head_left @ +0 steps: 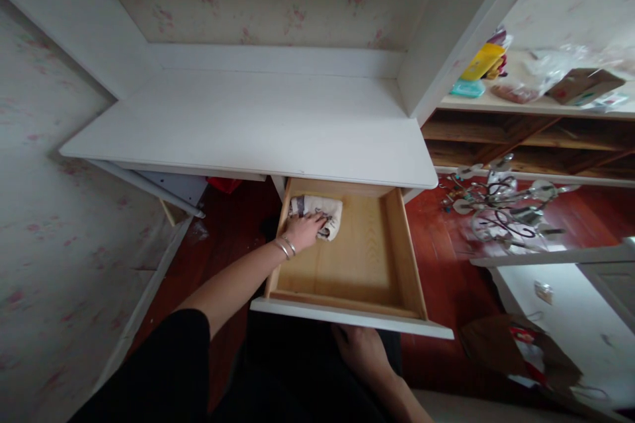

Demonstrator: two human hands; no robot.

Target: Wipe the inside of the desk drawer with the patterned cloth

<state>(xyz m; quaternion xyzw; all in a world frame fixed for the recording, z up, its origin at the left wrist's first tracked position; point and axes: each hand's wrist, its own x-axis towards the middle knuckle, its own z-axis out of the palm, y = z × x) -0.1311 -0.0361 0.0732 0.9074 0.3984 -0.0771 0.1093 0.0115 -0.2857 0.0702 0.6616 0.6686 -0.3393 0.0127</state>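
Note:
A pulled-out wooden drawer [354, 271] with a white front sticks out under the white desk [278, 122]. Inside it, my left hand [302, 231] bears down on a folded cream cloth [322, 208] with dark markings. The fingers lie over the cloth at the drawer's back left, near the side wall. Two thin bangles ring that wrist. Below the white drawer front, my right hand [364, 350] rests close against its underside or outer face. Its fingertips are mostly hidden there, so I cannot tell whether they grip the drawer.
On the red wooden floor to the right lies a chandelier [516, 205]. A paper bag [520, 350] stands nearer, beside a white furniture panel [570, 304]. The shelf unit [530, 125] behind carries bags and a cardboard box [583, 86]. Floral-papered walls border the desk.

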